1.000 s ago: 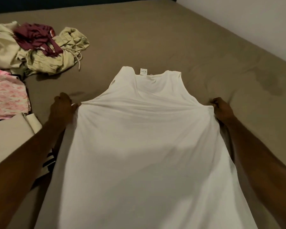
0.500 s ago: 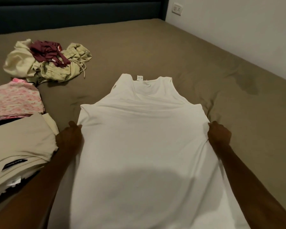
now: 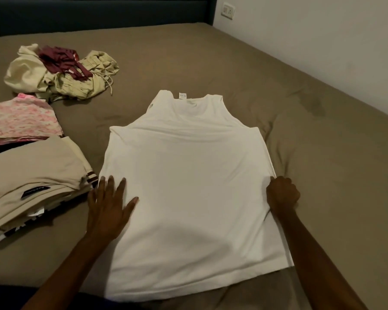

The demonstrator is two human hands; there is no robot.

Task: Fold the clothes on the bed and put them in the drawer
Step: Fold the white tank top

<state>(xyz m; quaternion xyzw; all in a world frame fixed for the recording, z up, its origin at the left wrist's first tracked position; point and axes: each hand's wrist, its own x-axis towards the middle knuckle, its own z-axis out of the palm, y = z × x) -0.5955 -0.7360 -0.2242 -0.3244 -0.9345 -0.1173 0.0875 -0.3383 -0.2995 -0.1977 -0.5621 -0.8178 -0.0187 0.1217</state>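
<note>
A white sleeveless top (image 3: 188,180) lies spread flat on the brown bed sheet (image 3: 311,175), neck away from me, hem near me. My left hand (image 3: 109,204) rests flat with spread fingers on the top's left edge. At the right side seam, my right hand (image 3: 281,194) has its fingers curled and grips the fabric's edge.
A stack of folded clothes, beige on top (image 3: 31,175), sits at the left beside a folded pink floral piece (image 3: 20,117). A crumpled pile of cream and maroon garments (image 3: 61,72) lies farther back. A dark headboard (image 3: 99,14) and white wall (image 3: 323,41) border the bed.
Both hands slid down the top's sides toward me, from the armholes to mid-body. My left hand opened flat onto the fabric. The top now lies smoother.
</note>
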